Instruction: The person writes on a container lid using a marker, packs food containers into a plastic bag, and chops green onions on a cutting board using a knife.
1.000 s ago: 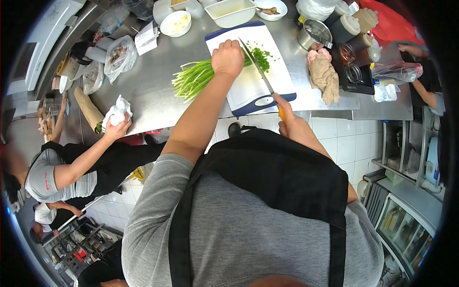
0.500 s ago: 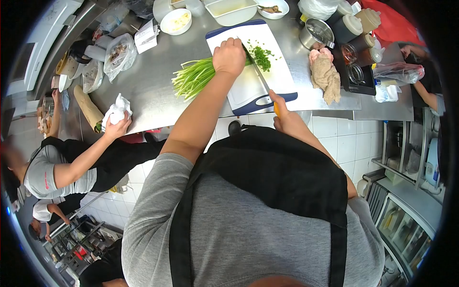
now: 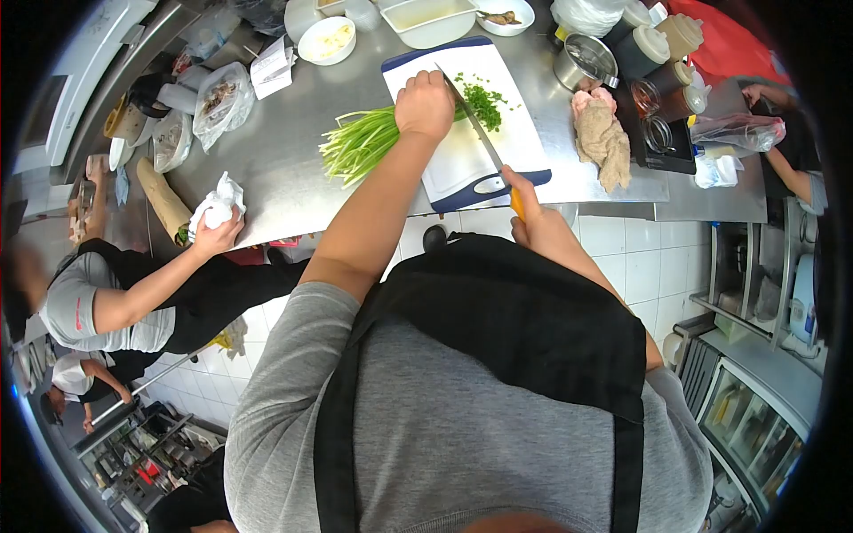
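Observation:
My left hand (image 3: 425,105) is closed over the bunch of green onions (image 3: 364,147), pressing it onto the white cutting board (image 3: 508,160) with dark blue ends. The long stalks stick out to the left of that hand. In my right hand (image 3: 533,218) is the orange handle of a kitchen knife (image 3: 480,131). Its blade lies across the board, right beside the left hand's fingers. Chopped green onion (image 3: 482,99) is scattered to the right of the blade. My left fingertips are mostly hidden from above.
A crumpled cloth (image 3: 604,147), a metal pot (image 3: 586,62) and a black tray (image 3: 668,151) with bottles stand at right. White bowls (image 3: 327,41) line the back. At left, a co-worker's hand (image 3: 220,233) holds a white cloth (image 3: 218,202) on the steel table (image 3: 289,164).
The knife blade has shifted slightly at the cut end of the onions. My left hand stays in place. The co-worker's other arm at far left has moved.

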`<act>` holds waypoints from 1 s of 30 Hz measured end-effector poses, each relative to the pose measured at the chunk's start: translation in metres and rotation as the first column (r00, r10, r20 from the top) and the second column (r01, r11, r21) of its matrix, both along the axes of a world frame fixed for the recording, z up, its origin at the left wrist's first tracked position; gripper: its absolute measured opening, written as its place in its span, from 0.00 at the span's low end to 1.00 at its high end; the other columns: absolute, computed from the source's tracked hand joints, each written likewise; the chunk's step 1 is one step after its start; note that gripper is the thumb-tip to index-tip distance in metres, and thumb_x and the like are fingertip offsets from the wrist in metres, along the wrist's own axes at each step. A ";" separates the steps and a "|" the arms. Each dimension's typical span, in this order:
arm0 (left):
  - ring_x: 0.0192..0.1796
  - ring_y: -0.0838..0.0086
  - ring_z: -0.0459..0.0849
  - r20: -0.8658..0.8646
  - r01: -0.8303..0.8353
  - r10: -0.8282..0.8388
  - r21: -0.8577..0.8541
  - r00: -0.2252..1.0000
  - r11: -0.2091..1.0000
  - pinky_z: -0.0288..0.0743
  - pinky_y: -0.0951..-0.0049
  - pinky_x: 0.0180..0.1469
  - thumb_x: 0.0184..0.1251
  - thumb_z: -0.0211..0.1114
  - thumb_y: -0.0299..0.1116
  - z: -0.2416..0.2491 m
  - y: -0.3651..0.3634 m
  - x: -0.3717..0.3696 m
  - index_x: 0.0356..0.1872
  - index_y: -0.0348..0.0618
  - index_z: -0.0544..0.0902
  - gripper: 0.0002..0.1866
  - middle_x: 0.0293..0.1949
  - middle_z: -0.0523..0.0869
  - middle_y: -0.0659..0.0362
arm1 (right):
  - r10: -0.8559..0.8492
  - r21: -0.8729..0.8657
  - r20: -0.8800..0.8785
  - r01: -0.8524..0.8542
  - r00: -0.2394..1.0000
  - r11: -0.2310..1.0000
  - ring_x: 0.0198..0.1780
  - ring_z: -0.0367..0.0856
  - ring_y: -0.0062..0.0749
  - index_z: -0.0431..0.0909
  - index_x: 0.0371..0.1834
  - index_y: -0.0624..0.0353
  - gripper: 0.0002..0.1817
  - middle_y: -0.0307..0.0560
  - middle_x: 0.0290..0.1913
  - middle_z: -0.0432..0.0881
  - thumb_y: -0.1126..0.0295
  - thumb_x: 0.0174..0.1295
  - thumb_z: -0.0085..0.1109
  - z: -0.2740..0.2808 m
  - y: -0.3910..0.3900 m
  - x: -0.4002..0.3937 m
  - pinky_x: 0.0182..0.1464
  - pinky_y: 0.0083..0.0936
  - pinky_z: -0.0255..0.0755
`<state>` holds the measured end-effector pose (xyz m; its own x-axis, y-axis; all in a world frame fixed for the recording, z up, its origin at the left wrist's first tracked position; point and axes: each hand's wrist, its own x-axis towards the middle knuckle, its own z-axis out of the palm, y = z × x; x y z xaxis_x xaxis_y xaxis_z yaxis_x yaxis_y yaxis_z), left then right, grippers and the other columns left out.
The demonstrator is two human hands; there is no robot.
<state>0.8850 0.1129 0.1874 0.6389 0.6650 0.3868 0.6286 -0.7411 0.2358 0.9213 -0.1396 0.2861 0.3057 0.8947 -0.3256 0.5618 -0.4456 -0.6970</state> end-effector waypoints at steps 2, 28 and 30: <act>0.41 0.59 0.81 -0.026 -0.007 0.007 -0.010 1.000 1.000 0.76 0.58 0.44 0.61 0.57 0.34 0.001 -0.001 0.000 0.35 0.42 0.77 0.07 0.37 0.81 0.53 | -0.004 -0.064 -0.011 0.004 1.000 0.998 0.29 0.77 0.64 0.44 0.72 0.47 0.39 0.66 0.23 0.77 0.77 0.57 0.47 0.006 -0.001 -0.002 0.36 0.51 0.67; 0.44 0.63 0.81 -0.079 -0.006 0.003 -0.036 0.997 0.999 0.75 0.60 0.44 0.64 0.58 0.39 0.012 -0.005 -0.013 0.37 0.46 0.79 0.09 0.40 0.81 0.57 | -0.026 0.010 0.036 0.026 0.999 1.000 0.33 0.79 0.65 0.44 0.72 0.46 0.40 0.67 0.27 0.79 0.77 0.55 0.48 -0.044 0.019 0.005 0.40 0.53 0.68; 0.42 0.62 0.81 -0.049 0.003 -0.002 0.021 0.999 1.000 0.76 0.60 0.41 0.63 0.59 0.38 0.009 -0.004 -0.013 0.35 0.47 0.79 0.08 0.37 0.81 0.58 | -0.035 0.052 0.018 0.034 0.999 0.998 0.32 0.78 0.64 0.44 0.72 0.46 0.40 0.67 0.27 0.79 0.77 0.56 0.48 -0.041 0.014 0.004 0.39 0.52 0.68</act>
<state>0.8725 0.1093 0.1967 0.6594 0.6553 0.3684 0.6369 -0.7473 0.1893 0.9252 -0.1260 0.2449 0.3425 0.8989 -0.2733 0.5603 -0.4289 -0.7086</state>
